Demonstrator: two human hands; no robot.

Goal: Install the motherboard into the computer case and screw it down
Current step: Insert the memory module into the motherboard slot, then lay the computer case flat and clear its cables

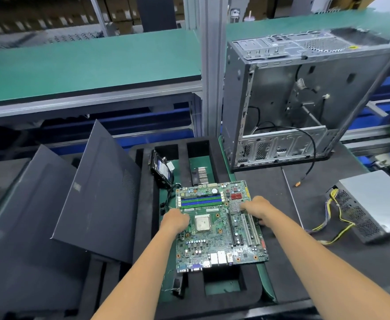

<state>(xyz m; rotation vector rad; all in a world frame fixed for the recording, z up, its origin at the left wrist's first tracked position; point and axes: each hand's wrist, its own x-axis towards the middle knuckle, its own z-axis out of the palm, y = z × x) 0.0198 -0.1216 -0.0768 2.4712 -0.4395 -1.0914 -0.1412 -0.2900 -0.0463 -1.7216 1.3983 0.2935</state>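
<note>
The computer case (304, 100) stands open-sided, though loose cables (304, 144) seemingly cross its lower opening.

Both hands are on the green motherboard (219, 224), which lies over a black foam tray (143, 204). The left hand (175, 220) grips its left edge, the right hand (256, 207) grips the right side. The open computer case (288, 100) stands behind, well apart. A power supply (371, 204) lies at right.
</note>
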